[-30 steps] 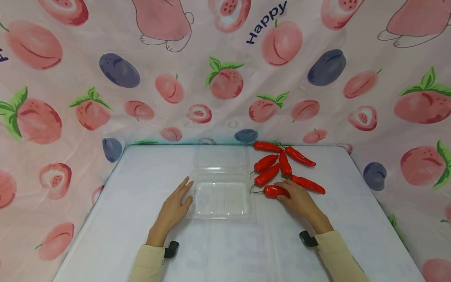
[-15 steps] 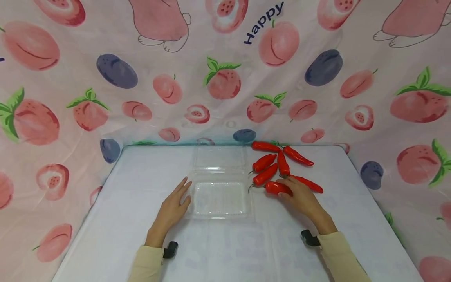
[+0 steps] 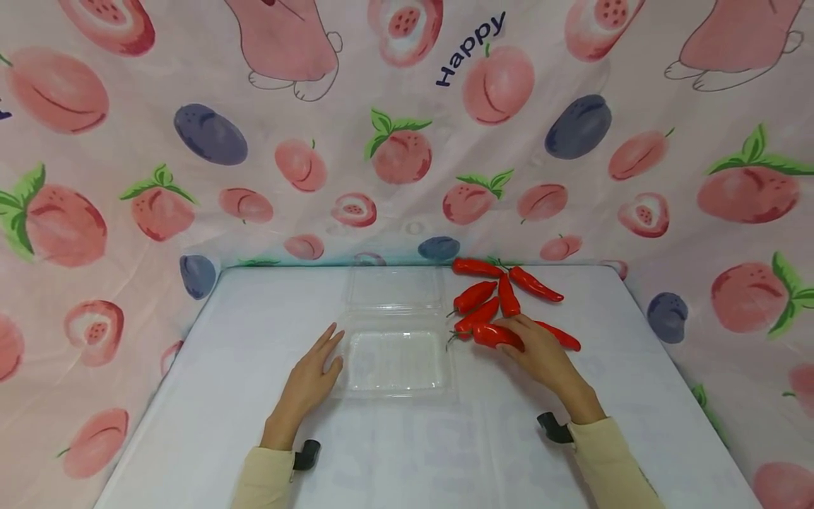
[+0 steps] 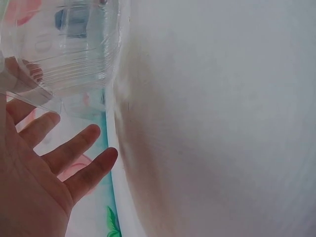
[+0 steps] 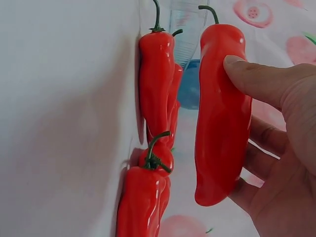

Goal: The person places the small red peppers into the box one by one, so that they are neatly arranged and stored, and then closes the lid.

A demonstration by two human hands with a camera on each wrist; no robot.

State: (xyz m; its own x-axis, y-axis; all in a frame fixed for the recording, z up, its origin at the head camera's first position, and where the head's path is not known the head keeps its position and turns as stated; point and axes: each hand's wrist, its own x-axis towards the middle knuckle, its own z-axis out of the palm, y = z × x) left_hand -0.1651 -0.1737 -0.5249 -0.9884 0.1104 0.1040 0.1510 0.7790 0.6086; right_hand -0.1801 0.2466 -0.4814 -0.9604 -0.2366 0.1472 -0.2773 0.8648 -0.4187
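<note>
A red chili pepper point(image 5: 222, 118) with a green stem is held in my right hand point(image 3: 539, 353), the thumb on one side and the fingers behind it. In the right wrist view it stands apart from the white surface. My left hand point(image 3: 310, 378) lies along the left edge of a clear plastic clamshell box point(image 3: 397, 360), fingers spread and fairly straight. The left wrist view shows the thumb side touching or close behind the box wall point(image 4: 59, 54); which one I cannot tell. The box's lid point(image 3: 394, 288) is laid back toward the rear.
Several more red chili peppers point(image 3: 473, 297) lie on the white table point(image 3: 407, 452) right of the box, some partly behind my right hand. A pink fruit-print cloth point(image 3: 356, 155) hangs behind the table and at its sides.
My right hand has lifted the chili pepper slightly off the table, its stem end tilting and shifting a little toward the back. The left hand stays in place beside the box.
</note>
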